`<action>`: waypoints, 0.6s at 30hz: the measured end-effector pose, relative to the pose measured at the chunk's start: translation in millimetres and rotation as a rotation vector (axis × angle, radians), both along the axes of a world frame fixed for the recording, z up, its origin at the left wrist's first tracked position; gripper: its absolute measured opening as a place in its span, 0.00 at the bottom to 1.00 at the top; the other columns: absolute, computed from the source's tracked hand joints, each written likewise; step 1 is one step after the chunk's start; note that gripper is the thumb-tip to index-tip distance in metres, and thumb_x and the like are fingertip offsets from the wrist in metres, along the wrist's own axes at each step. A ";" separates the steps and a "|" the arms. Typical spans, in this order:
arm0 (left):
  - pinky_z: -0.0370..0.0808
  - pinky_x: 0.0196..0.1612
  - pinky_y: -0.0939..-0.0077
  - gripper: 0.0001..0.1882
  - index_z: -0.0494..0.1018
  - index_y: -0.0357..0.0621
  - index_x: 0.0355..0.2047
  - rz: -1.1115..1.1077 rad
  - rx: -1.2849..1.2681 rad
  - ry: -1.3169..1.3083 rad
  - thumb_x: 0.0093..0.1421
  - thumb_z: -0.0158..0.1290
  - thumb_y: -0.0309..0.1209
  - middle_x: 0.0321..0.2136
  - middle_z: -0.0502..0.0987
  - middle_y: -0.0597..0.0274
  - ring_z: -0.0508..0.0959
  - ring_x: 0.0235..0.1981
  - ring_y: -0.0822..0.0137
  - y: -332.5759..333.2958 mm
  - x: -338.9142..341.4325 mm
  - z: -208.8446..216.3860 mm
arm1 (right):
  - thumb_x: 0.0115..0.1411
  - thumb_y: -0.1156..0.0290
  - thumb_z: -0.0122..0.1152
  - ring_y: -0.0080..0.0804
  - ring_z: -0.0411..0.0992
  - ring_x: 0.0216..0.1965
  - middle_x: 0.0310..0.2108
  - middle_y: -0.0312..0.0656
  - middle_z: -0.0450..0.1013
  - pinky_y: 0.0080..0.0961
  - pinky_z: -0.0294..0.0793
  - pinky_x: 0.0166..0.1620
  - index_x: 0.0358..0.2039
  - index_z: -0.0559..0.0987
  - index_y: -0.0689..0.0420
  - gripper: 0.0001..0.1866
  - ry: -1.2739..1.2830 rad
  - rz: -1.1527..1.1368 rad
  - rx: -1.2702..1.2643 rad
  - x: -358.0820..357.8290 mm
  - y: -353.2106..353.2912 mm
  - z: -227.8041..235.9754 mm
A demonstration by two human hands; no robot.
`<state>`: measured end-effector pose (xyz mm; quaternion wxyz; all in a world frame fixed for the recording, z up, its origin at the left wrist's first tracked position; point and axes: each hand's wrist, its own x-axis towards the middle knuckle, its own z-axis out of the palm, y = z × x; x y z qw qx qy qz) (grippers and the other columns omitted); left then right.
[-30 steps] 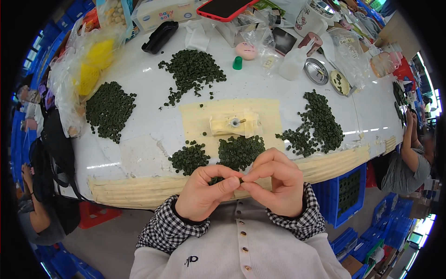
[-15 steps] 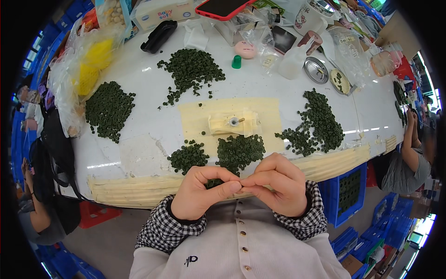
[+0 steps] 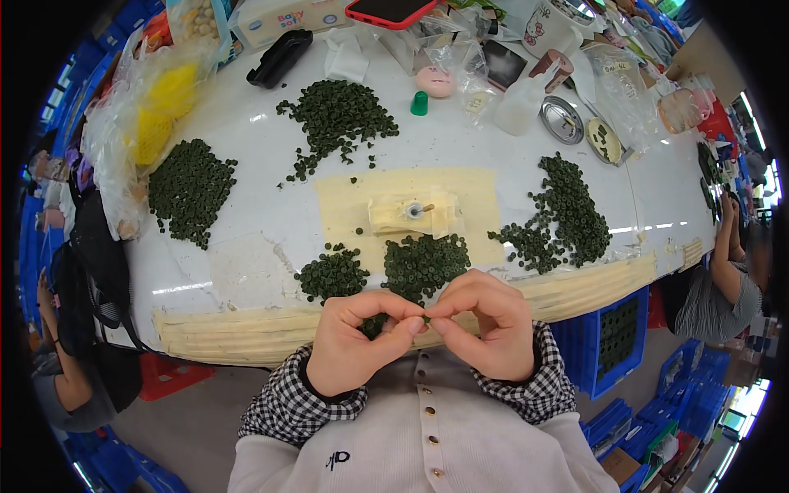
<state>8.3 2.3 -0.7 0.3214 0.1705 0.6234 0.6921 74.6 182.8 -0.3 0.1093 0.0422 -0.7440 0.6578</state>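
My left hand (image 3: 362, 341) and my right hand (image 3: 486, 329) meet fingertip to fingertip over the table's near edge. Between them is a small dark green piece (image 3: 425, 322), mostly covered by the fingers. Both hands pinch at it. Just beyond lie a pile of small dark green ring-shaped pieces (image 3: 423, 264) and a smaller pile of them (image 3: 333, 274). Part of another little heap (image 3: 374, 324) shows behind my left hand. Farther off, a taped block with a short upright metal pin (image 3: 415, 211) is fixed on yellow tape (image 3: 345, 193).
More green pieces form piles at far left (image 3: 191, 193), back middle (image 3: 341, 119) and right (image 3: 571, 214). A red-cased phone (image 3: 390, 11), a black case (image 3: 280, 59), a green cap (image 3: 419, 103) and round tins (image 3: 562, 121) line the back. A blue crate (image 3: 610, 337) stands below right.
My right hand has shifted slightly left and its fingers are more curved. A bit of the green piece now shows between the fingertips. The piles stay the same.
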 end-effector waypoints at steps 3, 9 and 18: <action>0.64 0.26 0.87 0.04 0.76 0.33 0.30 0.018 -0.019 0.026 0.54 0.56 0.21 0.24 0.75 0.68 0.66 0.22 0.83 -0.5 1.1 1.6 | 0.49 0.84 0.61 0.25 0.74 0.30 0.30 0.41 0.73 0.18 0.73 0.33 0.32 0.78 0.64 0.08 -0.109 -0.010 -0.149 3.2 -5.0 -0.8; 0.64 0.26 0.87 0.03 0.76 0.34 0.30 0.024 -0.021 0.082 0.55 0.56 0.21 0.23 0.74 0.68 0.66 0.22 0.83 -3.7 0.3 0.0 | 0.50 0.84 0.60 0.25 0.75 0.30 0.32 0.43 0.74 0.17 0.74 0.34 0.33 0.78 0.64 0.09 -0.093 -0.025 -0.110 3.1 -10.4 -1.8; 0.62 0.24 0.89 0.03 0.75 0.36 0.31 0.357 -0.014 -0.300 0.57 0.54 0.23 0.21 0.73 0.69 0.67 0.21 0.83 -36.9 -9.3 5.2 | 0.47 0.82 0.64 0.29 0.71 0.30 0.25 0.40 0.73 0.22 0.68 0.32 0.27 0.78 0.62 0.05 -0.071 -0.172 0.373 -1.9 12.0 7.7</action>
